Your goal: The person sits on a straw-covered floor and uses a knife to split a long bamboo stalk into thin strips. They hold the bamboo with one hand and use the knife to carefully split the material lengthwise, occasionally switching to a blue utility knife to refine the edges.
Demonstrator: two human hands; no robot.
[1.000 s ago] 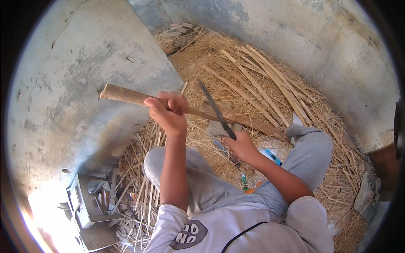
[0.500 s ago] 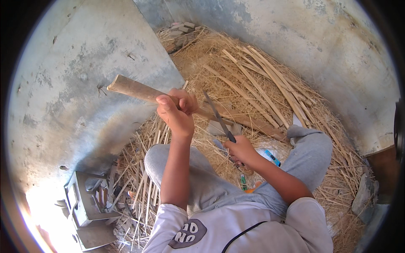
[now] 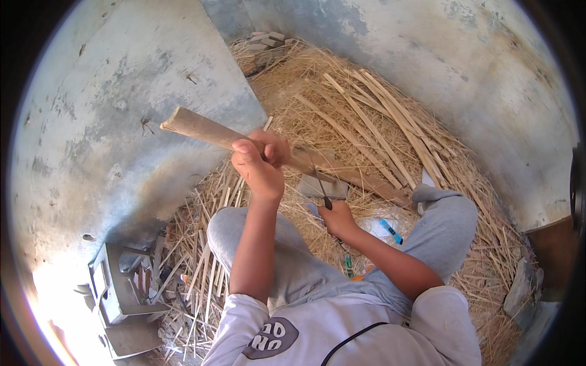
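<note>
My left hand point(image 3: 259, 165) is wrapped round a length of split bamboo point(image 3: 204, 129), held slantwise over my lap. One end points up to the left; the other slopes down to the right past my fist. In my closed right hand point(image 3: 339, 221) is a knife point(image 3: 328, 204) with a dark handle. Its blade stands nearly edge-on and crosses the bamboo's lower right end; whether it bites into it I cannot tell. Beneath that end is a grey block point(image 3: 308, 187) on the straw-covered floor.
A blue box cutter point(image 3: 391, 232) lies by my right leg, with a green object point(image 3: 348, 265) closer in. Long bamboo strips point(image 3: 397, 131) are spread at the far right. More thin strips point(image 3: 210, 274) lie left of my leg, beside a metal case point(image 3: 116, 305). Walls point(image 3: 122, 73) enclose the place.
The knife has swung from slanting left, apart from the bamboo, to lying across its lower right end. My right hand has moved slightly up and left. The bamboo shifted slightly right.
</note>
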